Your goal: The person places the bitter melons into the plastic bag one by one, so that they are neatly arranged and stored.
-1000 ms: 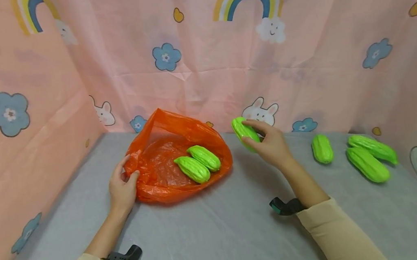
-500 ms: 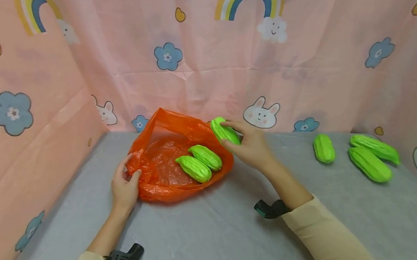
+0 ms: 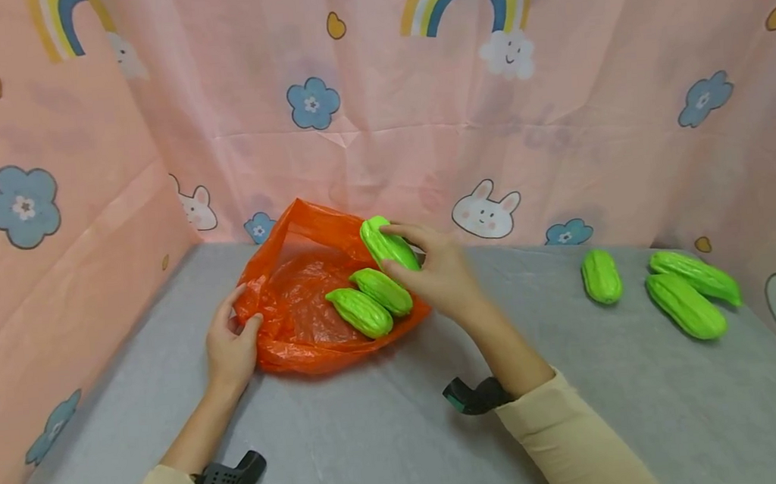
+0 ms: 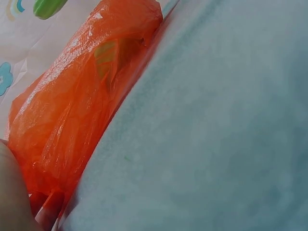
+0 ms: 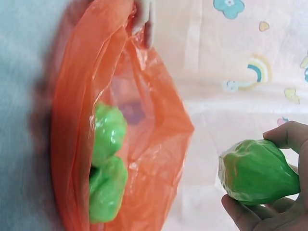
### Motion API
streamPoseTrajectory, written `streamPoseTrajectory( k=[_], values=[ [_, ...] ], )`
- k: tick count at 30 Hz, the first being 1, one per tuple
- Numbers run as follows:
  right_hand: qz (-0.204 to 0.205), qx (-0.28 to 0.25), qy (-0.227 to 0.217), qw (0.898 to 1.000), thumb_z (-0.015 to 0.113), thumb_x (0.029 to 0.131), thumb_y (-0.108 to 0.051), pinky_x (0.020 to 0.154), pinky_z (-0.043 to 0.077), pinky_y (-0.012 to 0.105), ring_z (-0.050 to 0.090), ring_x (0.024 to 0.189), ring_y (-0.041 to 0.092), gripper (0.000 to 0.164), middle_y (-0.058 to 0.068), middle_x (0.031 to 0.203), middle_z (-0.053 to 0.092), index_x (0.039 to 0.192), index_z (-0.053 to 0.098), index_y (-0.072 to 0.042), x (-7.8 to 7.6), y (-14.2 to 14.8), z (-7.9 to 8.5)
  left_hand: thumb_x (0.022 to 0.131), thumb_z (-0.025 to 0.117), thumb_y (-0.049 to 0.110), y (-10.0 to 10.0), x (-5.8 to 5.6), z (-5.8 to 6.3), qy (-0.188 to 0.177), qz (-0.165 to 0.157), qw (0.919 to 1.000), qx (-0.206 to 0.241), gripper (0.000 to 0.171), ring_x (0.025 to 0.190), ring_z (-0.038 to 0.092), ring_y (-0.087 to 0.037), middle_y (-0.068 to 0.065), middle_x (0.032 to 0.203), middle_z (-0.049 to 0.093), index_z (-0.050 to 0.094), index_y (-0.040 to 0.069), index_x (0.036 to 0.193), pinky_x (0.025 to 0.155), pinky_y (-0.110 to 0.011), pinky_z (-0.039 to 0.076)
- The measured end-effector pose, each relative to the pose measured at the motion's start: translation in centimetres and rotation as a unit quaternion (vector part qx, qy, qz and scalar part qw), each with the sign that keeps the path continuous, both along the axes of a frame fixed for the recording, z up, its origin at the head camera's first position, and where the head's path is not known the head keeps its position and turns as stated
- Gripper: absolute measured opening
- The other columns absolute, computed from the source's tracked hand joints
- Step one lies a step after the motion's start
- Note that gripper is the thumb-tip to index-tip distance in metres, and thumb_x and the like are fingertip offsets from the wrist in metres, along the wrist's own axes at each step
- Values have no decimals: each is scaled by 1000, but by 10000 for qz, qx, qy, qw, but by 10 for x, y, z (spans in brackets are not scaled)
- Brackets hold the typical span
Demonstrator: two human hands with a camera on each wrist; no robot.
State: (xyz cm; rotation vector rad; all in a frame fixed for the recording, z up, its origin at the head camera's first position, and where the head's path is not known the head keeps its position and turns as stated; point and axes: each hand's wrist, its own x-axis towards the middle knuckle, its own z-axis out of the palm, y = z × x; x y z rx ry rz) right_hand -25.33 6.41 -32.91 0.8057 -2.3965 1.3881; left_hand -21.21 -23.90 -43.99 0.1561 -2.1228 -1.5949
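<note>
I have the held green gourd up at the far right side of the orange bag. In the head view it overlaps the rim, while my right wrist view shows a gap between them. My right hand pinches it between thumb and fingers; the surface looks glossy, so I judge it could slip if my grip loosens unevenly. Released too soon, it might hit the rim and roll outside. Brought in too low, it could snag the thin plastic and drag the mouth shut. Inside, the front gourd and the back gourd lie side by side, and a hard drop could knock them apart. My left hand pinches the left rim; should that slacken, I'd expect the mouth to sag. Well apart on the bench, the lone gourd looks safe from any knock.
</note>
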Motion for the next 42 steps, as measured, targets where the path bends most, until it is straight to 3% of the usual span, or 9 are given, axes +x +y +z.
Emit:
streamPoseTrajectory(
  k=[2,10,18,30,42],
  values=[
    [20,-29,-2,10000,73,91,-16,98,57,46,61,126,25,43,8,144,60,133,66,-11,1,-5,1,96,54,-1,0,0,0,3,3,10000,7,53,95,58,8,-18,146,53,49,5,148,78,-2,48],
    [20,112,27,9999,73,90,-21,101,56,43,54,136,23,43,3,143,61,133,67,-16,6,-24,1,96,54,-2,0,0,1,55,-28,10000,61,53,95,58,6,-18,148,52,49,5,148,77,-3,49],
    [158,45,-28,9999,73,90,-20,91,59,40,62,121,21,43,4,138,64,132,67,-15,9,-31,-3,96,54,-1,-1,0,0,-46,-58,10000,57,53,92,59,9,-17,146,53,49,7,148,75,-5,50],
    [244,214,31,9995,73,90,-22,95,58,41,60,128,22,42,4,140,64,131,67,-15,9,-33,-8,97,53,-1,-2,0,0,-92,-91,9999,108,53,92,59,9,-20,144,54,48,6,149,75,-6,51],
    [421,427,-370,9975,71,91,-21,94,59,39,60,128,23,43,5,144,61,134,66,-16,9,-42,-20,97,53,-2,-2,1,0,-66,-82,9999,75,53,93,59,9,-19,144,54,49,6,149,75,-6,50]
  ],
)
